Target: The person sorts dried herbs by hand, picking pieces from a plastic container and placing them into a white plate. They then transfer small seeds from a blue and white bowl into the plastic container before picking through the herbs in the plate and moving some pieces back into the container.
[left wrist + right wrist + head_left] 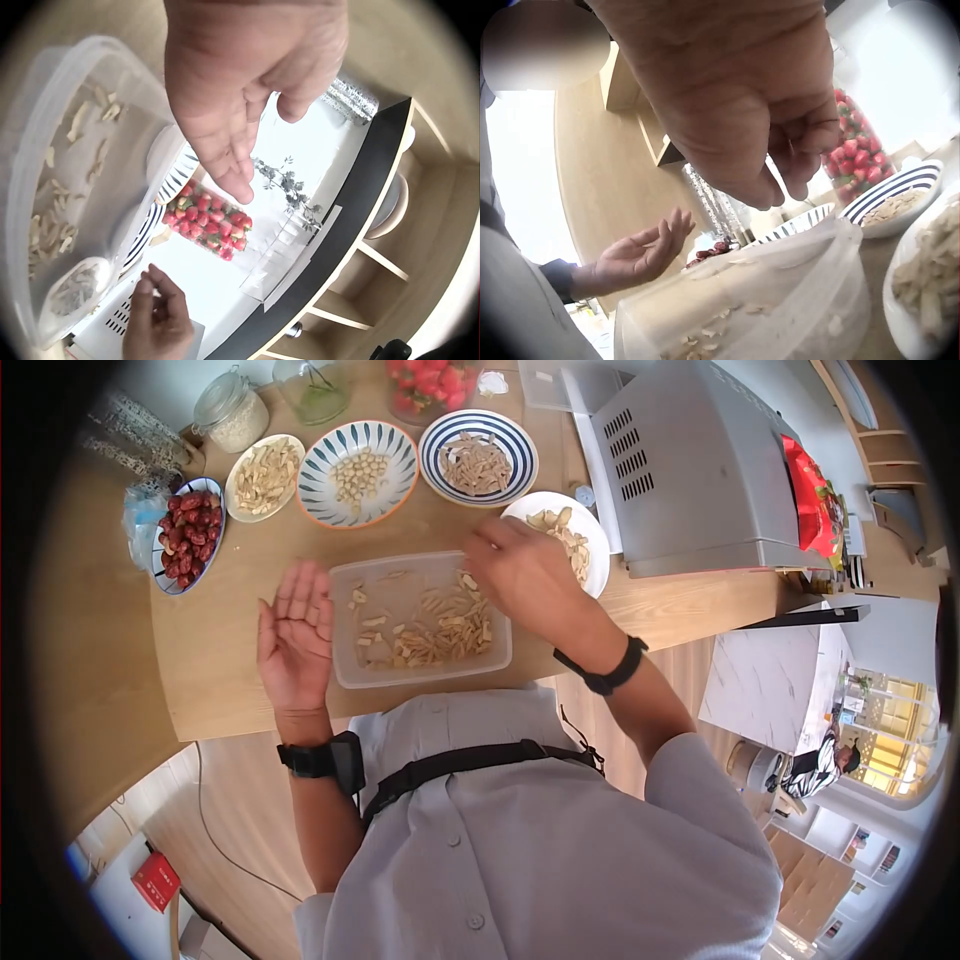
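My left hand point(297, 643) is held beside the left wall of a clear plastic container point(345, 672), palm showing and fingers straight, with nothing in it. Pale dried slices and brownish strips point(430, 645) lie scattered on the container's floor. Above the container's right rim is my right hand point(525, 575), its fingers bent and the thumb near the fingertips. In the right wrist view a gap shows between thumb and fingers point(799, 180); I cannot tell whether a small piece is held. Partly behind this hand sits a white plate point(598, 560) of pale dried slices point(577, 552).
Along the back stand a blue-ringed plate point(530, 460) of strips, a leaf-patterned plate point(312, 490) of small round pieces, a small plate of slices point(268, 475) and a bowl of red dates point(188, 535). Behind them are a grain jar point(232, 412) and strawberries point(430, 385). A grey appliance point(690, 470) stands right.
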